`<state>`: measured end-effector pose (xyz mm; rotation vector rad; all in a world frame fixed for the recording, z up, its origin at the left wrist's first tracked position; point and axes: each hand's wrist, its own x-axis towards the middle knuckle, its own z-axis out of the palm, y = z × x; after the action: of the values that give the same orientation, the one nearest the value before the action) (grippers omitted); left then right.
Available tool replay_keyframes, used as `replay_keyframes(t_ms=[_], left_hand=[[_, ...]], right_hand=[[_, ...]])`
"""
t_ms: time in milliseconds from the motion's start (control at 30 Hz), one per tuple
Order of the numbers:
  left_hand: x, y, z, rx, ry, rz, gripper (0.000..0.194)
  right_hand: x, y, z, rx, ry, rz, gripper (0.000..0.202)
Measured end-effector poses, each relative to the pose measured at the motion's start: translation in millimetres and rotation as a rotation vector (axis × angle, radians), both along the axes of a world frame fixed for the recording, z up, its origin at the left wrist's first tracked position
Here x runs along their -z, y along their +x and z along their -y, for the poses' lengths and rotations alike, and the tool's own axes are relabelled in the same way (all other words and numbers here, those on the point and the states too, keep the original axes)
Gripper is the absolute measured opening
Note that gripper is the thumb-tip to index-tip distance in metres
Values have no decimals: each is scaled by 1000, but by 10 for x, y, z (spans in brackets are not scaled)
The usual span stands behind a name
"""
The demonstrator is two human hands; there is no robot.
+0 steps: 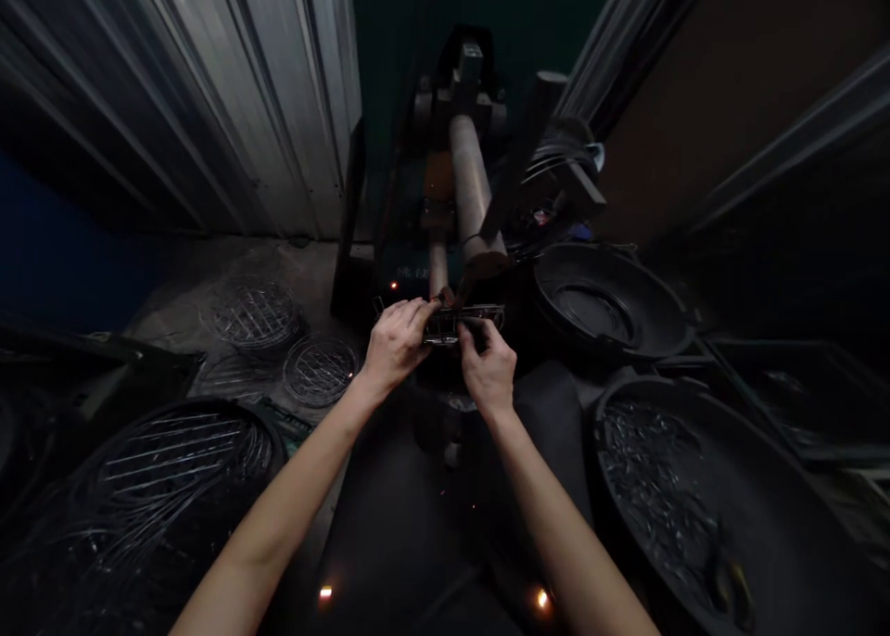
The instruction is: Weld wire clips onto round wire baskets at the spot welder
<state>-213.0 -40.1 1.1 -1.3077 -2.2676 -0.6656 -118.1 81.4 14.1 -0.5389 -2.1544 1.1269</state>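
Note:
A round wire rack [440,337] is held level below the tips of a spot welding machine [479,182]. My left hand [398,344] is closed around the rack's left side, thumb reaching along its top. At the right part of the rack, my right hand [489,365] is pinched, fingertips touching the wires. A small dark shape shows between those fingers, too dim to name. The machine's lower rod [438,265] comes down close to my left thumb. Bright orange sparks [542,599] glow low in the view, over dark cloth.
Round wire racks [321,369] lie on the floor at left, with more racks in a dark tub [268,413] nearer me. At right stand a black basin [667,316] and a larger one [604,432] holding many small metal pieces. Corrugated metal sheeting [278,108] rises behind.

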Motion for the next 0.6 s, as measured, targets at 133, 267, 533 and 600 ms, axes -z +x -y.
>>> replay_keyframes(t_ms=[133,267,533,600], left_hand=[[-124,141,64,20,-19,92,56],[-235,544,6,55,-169,216,58],[-15,1041,-332,215,-315,234,63],[83,1028,-132,176,-277,300,83]], right_hand=[[-44,662,-398,155,22,111,41],[334,1778,-1269,501,177,593,46],[1433,2895,-2175,22,125,1423,25],[1513,2930,-2141,-35,87,1418,24]])
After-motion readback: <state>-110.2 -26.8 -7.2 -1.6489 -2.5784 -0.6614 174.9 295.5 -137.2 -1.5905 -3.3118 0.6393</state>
